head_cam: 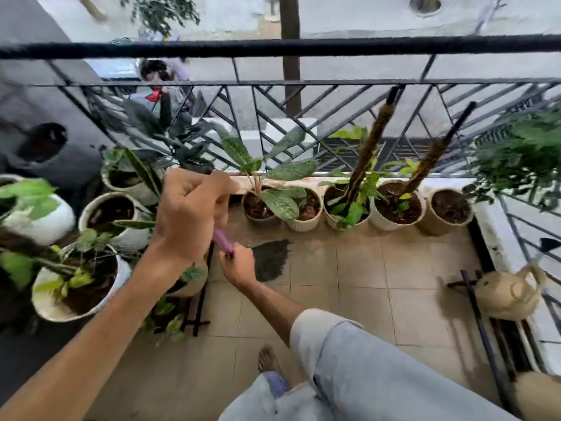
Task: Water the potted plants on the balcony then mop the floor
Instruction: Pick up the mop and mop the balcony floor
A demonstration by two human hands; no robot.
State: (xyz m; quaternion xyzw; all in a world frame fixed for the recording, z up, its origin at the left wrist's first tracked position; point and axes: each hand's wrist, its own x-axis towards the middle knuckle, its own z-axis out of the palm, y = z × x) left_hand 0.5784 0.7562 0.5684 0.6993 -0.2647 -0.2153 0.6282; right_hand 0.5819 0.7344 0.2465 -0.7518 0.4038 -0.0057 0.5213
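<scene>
My left hand [191, 214] grips the upper end of a purple mop handle [223, 243]. Lower down, my right hand [238, 265] grips the same handle. The dark grey mop head [271, 259] lies on the beige tiled floor [349, 284] just right of my right hand. A row of potted plants [306, 208] stands along the black railing [273, 48], and more pots [76, 284] crowd the left side. A beige watering can [510, 294] sits at the right edge of the floor.
A dark plant stand [200, 302] holds pots at the left. My foot in a sandal [267, 360] is on the tiles below the mop. A low white ledge [501, 232] borders the right side. Leafy branches [522, 159] hang over the right corner.
</scene>
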